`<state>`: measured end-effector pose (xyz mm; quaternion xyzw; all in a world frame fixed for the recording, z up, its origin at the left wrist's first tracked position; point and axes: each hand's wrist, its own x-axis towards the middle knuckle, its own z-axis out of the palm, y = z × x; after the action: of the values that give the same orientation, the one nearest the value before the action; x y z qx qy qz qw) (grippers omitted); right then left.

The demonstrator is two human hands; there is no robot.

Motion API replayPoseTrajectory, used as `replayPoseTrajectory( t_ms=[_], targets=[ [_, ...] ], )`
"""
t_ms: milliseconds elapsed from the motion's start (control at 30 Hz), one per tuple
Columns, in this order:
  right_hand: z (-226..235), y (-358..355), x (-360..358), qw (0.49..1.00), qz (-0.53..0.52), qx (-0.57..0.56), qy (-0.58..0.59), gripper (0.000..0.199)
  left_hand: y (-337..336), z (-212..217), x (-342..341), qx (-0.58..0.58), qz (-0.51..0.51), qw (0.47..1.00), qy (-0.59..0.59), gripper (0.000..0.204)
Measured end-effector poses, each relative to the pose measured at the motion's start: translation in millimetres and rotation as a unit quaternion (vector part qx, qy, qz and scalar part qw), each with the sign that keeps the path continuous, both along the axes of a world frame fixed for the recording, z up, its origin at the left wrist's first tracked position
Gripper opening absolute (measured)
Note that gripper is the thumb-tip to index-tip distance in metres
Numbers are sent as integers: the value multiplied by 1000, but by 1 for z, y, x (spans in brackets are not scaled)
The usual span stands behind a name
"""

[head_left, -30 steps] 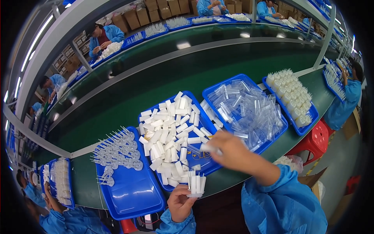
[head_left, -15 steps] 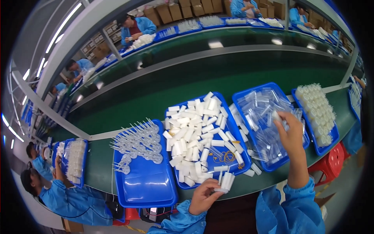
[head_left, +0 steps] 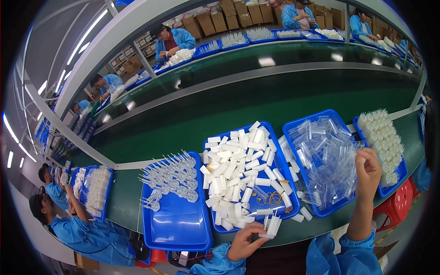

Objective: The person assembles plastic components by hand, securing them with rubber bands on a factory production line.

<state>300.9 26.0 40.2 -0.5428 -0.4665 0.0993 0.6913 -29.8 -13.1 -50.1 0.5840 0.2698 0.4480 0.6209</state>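
Note:
My left hand [head_left: 247, 240] is closed around a small white assembly [head_left: 273, 227], a bundle of upright white cylinders with thin rods on a base. It sits just in front of the blue tray of white cylinders [head_left: 229, 172]. At the right edge of the tray of clear plastic tubes [head_left: 323, 156], my right hand [head_left: 368, 168] is raised with its fingers pinched together. A blurred, see-through piece shows by its fingertips, but I cannot tell what it is. Left of the cylinders, a tray holds translucent round bases with upright rods [head_left: 172, 178].
Finished-looking clusters fill a blue tray [head_left: 382, 142] at the right, beside a red stool [head_left: 398, 204]. Loose white cylinders [head_left: 305, 213] lie between trays. Beyond runs a green conveyor belt [head_left: 183, 123] under a metal frame. A co-worker in blue [head_left: 87, 233] sits at the left.
My right hand has moved right, from over the middle of the clear tubes to that tray's right edge. My left hand still holds the white assembly. The whole view has shifted slightly.

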Motion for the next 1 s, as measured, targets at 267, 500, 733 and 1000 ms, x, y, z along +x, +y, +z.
replayPoseTrajectory(
  t_ms=[267, 500, 733, 1000],
  targets=[
    [0, 23, 5, 975, -81, -81, -193, 11, 3, 2, 0, 39, 4, 999, 29, 24],
    [-10, 37, 23, 966, -85, -106, -219, 7, 2, 3, -1, 13, 1, 999, 30, 20],
    [-7, 22, 23, 995, -12, -93, 25, 10, 3, 7, -1, 1, -14, 1000, 19, 19],
    [2, -3, -21, 994, 65, -85, 0, 16, 1, 8, -1, 49, -28, 998, 37, 21]
  ],
)
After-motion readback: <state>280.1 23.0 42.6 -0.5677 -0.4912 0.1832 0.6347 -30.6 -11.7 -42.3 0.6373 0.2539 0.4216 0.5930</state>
